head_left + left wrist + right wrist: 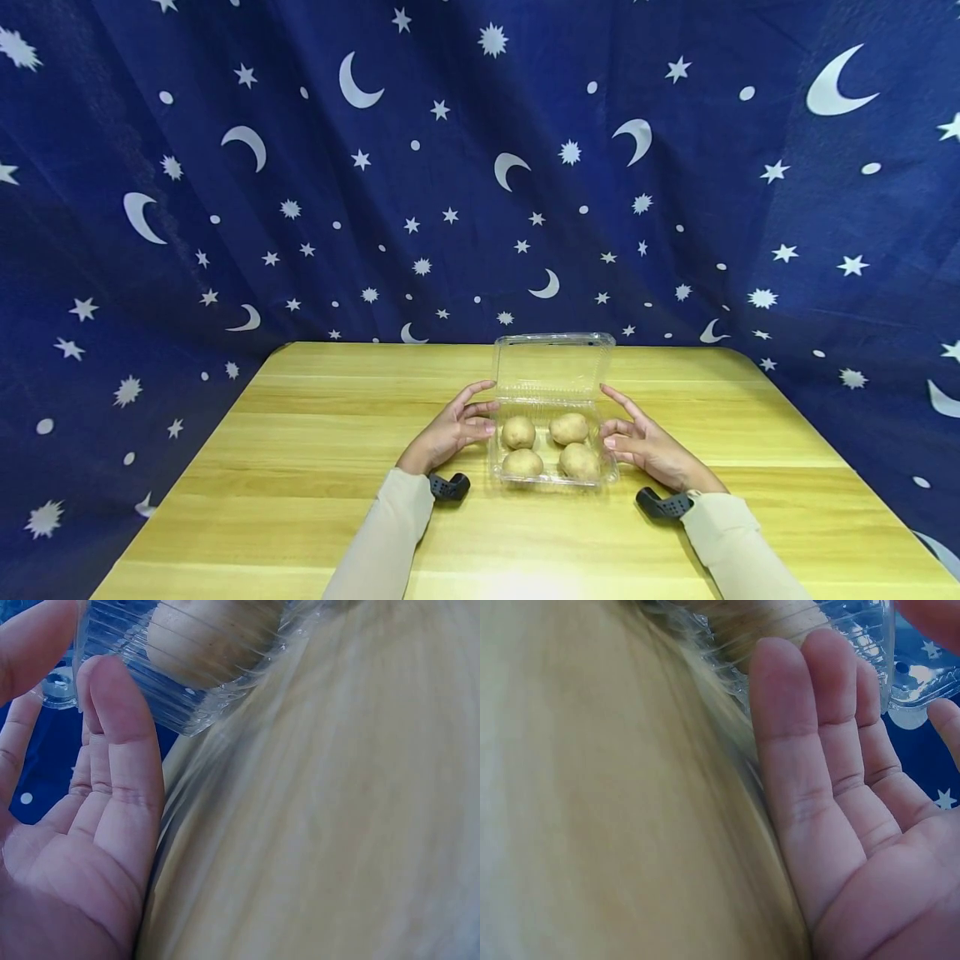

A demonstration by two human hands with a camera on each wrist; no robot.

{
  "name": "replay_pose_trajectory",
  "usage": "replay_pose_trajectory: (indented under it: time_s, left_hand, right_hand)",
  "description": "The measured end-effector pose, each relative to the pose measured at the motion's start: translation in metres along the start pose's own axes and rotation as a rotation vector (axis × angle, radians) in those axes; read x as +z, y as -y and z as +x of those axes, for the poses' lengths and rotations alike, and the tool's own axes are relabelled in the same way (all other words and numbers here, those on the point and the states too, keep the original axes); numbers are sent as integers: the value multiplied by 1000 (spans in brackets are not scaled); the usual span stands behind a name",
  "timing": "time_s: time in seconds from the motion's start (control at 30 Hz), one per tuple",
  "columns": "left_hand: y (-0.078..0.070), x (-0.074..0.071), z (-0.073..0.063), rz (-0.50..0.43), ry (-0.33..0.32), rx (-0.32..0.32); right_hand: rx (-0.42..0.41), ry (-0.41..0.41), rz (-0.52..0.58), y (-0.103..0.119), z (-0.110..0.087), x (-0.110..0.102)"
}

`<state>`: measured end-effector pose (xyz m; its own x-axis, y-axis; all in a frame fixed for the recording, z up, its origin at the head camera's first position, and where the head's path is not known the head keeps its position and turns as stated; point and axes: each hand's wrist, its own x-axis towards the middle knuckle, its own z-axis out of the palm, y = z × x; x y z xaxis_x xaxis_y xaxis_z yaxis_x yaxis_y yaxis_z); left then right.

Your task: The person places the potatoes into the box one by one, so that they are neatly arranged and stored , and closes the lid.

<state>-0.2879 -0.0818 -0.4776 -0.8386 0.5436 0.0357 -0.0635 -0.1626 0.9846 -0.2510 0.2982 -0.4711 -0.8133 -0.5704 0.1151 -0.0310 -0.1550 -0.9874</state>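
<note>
A clear plastic clamshell box sits on the table with its lid raised at the back. Inside lie several potatoes in two rows. My left hand is at the box's left side, fingers fairly straight and fingertips right at the wall. On the opposite side, my right hand mirrors it, index finger stretched toward the lid hinge. Both wrist views show fingers and fingers laid close along the ribbed side wall, a potato showing through the plastic.
The box rests on a light wooden table. A dark blue curtain with white moons and stars hangs behind and beside it. Each wrist wears a black camera mount, one on the left and one on the right.
</note>
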Motion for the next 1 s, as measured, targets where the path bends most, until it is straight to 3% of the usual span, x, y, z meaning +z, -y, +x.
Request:
replay_pose_trajectory:
  time_s: [0.7,1.0]
  left_hand:
    - [3,0,-1,-21,-15,8]
    - [4,0,4,-2,-69,-22]
  right_hand:
    - [-89,5,13,-8,2,-5]
    - [-106,29,39,-4,1,-1]
